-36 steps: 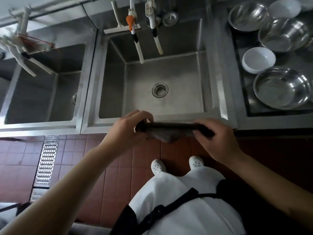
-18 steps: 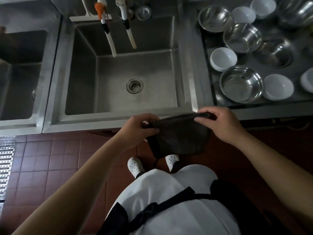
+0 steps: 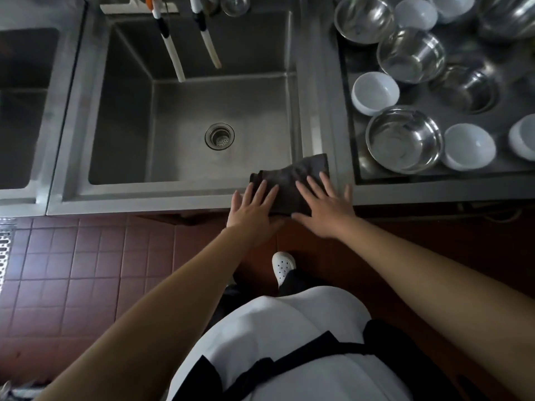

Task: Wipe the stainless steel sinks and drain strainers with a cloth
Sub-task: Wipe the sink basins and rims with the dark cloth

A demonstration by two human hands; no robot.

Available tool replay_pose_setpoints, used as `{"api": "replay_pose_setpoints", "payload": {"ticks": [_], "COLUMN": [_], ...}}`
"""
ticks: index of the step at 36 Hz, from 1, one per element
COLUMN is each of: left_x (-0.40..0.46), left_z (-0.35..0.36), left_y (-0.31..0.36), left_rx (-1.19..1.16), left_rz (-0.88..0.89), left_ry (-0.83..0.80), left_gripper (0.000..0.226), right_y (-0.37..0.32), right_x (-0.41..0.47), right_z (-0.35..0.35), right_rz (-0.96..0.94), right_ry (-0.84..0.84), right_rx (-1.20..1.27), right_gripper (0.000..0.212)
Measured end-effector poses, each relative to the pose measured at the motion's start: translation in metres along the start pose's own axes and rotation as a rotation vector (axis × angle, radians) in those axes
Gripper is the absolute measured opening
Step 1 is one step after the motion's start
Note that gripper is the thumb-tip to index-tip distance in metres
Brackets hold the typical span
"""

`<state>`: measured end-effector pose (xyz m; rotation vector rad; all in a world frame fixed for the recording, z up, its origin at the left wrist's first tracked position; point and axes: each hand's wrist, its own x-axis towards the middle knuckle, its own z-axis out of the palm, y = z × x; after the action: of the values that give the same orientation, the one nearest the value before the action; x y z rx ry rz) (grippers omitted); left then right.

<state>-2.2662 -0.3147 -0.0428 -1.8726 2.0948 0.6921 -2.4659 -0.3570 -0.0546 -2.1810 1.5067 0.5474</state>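
Note:
A dark grey cloth [image 3: 292,176] lies folded on the front right corner of the rim of the middle stainless steel sink [image 3: 188,195]. My left hand [image 3: 254,206] rests flat on the cloth's left part with straight fingers. Flat on its right part lies my right hand [image 3: 324,206], fingers spread. The round drain strainer [image 3: 219,136] sits in the sink's floor, well left of and beyond both hands. A second sink [image 3: 17,111] shows at the far left.
Two white-handled tools [image 3: 173,53] hang over the middle sink's back wall. To the right, a recessed steel counter [image 3: 434,180] holds several steel bowls [image 3: 404,140] and white bowls [image 3: 375,92]. Brown floor tiles and a metal floor grate [image 3: 5,250] lie below.
The cloth was held stretched in the air between both pinching hands; now it lies on the sink's front right rim with both hands flat on it. The view has shifted right.

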Motion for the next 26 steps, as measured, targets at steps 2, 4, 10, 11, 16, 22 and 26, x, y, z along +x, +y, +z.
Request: {"api": "replay_pose_setpoints", "payload": {"ticks": [2,4,10,11,16,22,26], "left_x": [-0.003,-0.005,-0.018,-0.018,-0.014,-0.029,-0.072], "left_z": [0.009,0.012,0.018,0.018,-0.004,-0.083,-0.14], "left_y": [-0.004,-0.006,0.001,-0.001,-0.016,-0.056,-0.122], "left_rx": [0.01,0.022,-0.017,-0.019,-0.092,-0.623,-0.767], "left_rz": [0.013,0.029,0.021,0.028,0.106,0.086,-0.001], "left_ry": [0.015,0.029,0.002,0.0,-0.069,-0.157,0.021], "left_gripper": [0.083,0.086,0.092,0.092,0.084,0.063,0.059], "right_y": [0.01,0.016,0.022,0.023,0.005,-0.054,-0.125], "right_x": [-0.001,0.001,-0.005,-0.006,-0.007,-0.008,-0.008], "right_z": [0.012,0.015,0.007,0.003,-0.03,-0.121,-0.183], "right_rz": [-0.021,-0.046,-0.092,-0.087,-0.012,0.016,-0.088], "right_ry": [0.009,0.012,-0.06,-0.074,-0.213,-0.213,-0.065], "right_rx": [-0.034,-0.042,-0.056,-0.062,-0.07,0.041,0.208], "right_gripper": [0.086,0.086,0.085,0.085,0.088,0.059,0.065]}}
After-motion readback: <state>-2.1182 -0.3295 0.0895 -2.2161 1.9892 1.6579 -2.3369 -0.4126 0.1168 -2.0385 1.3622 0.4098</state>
